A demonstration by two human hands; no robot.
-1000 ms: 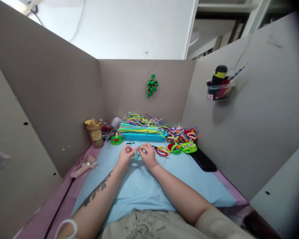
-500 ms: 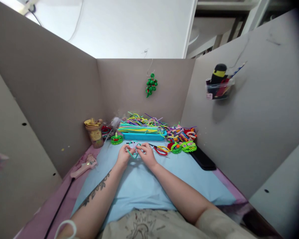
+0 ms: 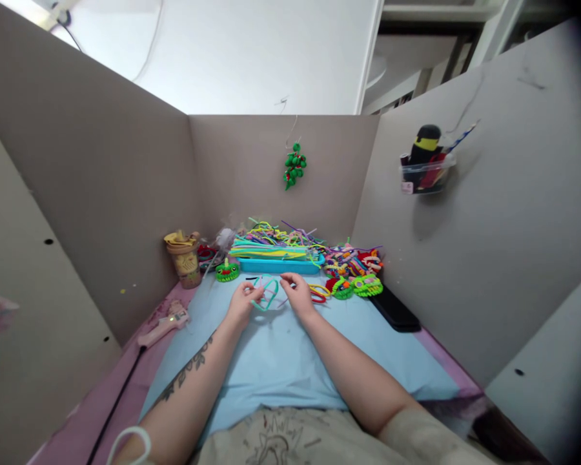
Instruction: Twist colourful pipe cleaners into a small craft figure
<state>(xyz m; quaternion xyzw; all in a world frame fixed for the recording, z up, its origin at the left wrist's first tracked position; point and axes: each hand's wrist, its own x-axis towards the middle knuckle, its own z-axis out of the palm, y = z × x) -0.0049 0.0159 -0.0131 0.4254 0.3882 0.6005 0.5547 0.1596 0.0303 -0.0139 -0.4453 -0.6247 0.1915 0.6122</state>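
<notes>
Over the middle of the blue sheet, my left hand pinches a teal pipe cleaner bent into rounded loops. A thin lilac strand crosses the loops and sticks out to the right. My right hand is a little apart from the loops, with thumb and fingertips drawn together. What lies in that pinch is too small to make out. Just right of it are the red and yellow handles of scissors, partly hidden by the hand.
A blue tray of pipe cleaners stands at the back. Green fuzzy figures sit beside it and at right, near a black flat case. A pink glue gun and a cup are at left. Grey panels surround the table.
My right hand has moved right, away from the teal loops, which both hands were touching before. The loops now show more openly in my left hand, and the scissors are more covered.
</notes>
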